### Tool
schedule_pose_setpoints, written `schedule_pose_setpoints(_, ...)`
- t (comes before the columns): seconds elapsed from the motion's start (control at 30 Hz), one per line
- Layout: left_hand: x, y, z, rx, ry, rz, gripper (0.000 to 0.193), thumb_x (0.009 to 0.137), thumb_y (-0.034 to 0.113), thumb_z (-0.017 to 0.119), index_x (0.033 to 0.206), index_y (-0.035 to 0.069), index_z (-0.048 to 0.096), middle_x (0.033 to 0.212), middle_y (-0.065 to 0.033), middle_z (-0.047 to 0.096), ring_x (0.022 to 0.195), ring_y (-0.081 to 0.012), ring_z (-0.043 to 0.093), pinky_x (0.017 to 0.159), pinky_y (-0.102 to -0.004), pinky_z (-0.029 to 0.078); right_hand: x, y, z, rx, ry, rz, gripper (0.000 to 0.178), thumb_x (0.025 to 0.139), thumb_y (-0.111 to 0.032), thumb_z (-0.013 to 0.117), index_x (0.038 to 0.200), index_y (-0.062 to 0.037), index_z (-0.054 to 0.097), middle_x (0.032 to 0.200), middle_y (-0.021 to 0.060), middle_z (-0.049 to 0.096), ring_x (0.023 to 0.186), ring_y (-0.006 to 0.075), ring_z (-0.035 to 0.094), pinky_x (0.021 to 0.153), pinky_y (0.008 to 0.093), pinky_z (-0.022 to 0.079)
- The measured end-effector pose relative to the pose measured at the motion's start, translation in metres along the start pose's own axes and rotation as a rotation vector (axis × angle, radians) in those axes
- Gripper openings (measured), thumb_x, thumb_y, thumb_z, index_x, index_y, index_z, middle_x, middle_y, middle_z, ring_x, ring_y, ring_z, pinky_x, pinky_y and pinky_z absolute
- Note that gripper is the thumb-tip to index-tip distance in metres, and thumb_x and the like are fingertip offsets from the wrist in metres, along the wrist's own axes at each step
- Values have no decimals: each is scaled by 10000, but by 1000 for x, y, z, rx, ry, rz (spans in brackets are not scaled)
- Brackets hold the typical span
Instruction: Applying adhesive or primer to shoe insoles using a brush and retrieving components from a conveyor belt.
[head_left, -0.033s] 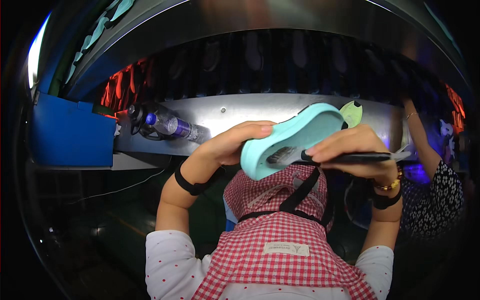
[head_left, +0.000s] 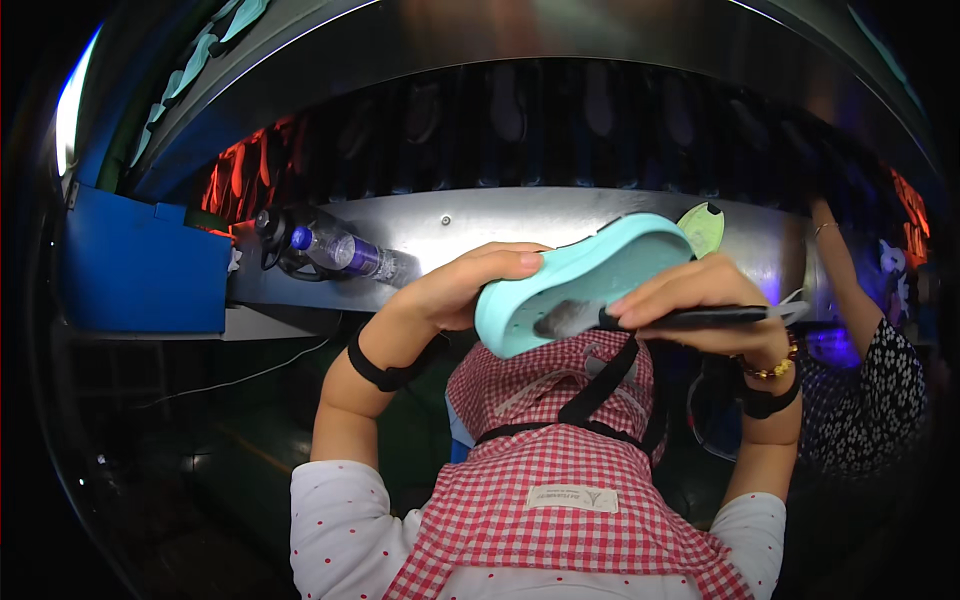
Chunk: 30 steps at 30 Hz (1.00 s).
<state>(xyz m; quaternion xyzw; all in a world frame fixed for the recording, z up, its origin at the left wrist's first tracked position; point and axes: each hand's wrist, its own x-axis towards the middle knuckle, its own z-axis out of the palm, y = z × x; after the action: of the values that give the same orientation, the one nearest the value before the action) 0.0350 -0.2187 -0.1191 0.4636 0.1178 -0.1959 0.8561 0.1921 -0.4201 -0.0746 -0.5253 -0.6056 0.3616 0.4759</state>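
Note:
A light turquoise shoe sole (head_left: 600, 247) with a raised rim is held up in front of me, its hollow side facing me. My left hand (head_left: 478, 283) grips its left end, the thumb on the outer wall and the other fingers hidden behind. In my right hand (head_left: 700, 300) is a brush (head_left: 690, 318) with a black handle. Its pale bristles, blurred, reach into the hollow near the sole's left end.
A steel ledge (head_left: 480, 210) runs behind, with a purple-labelled bottle (head_left: 350, 252) lying on the left and a pale green shoe-shaped piece (head_left: 703, 229) at the right. Beyond it, a dark conveyor carries several soles. A blue box (head_left: 145, 260) stands left; another person's arm (head_left: 845, 280) reaches in from the right.
The sole has shifted slightly down and left in my left hand. My right hand has moved the brush a little left inside the hollow.

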Motion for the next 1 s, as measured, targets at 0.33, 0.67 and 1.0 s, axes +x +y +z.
schedule_pose_setpoints(0.33,-15,0,-23,29,79,227,564,821,372,455,1166,-74,443,1074,-181,548,892,-209,581,768,-293,471,-18,10,12,-63,195,106,190,677,16,654,864,-10,642,873,120,643,857,220,620,765,290,494)
schedule_pose_setpoints(0.67,38,-49,11,-752,99,410,853,767,705,113,1290,54,288,1095,-226,486,1027,-330,493,889,-476,392,-3,24,33,-21,490,268,167,653,-16,670,819,-12,649,708,62,595,661,125,565,588,227,430)
schedule_pose_setpoints(1.0,40,-59,-4,-679,338,615,895,715,762,154,1217,58,384,943,-139,546,917,-285,528,900,-494,374,-2,9,59,-216,210,33,151,624,-62,661,770,-32,634,661,84,595,606,224,562,572,291,442)
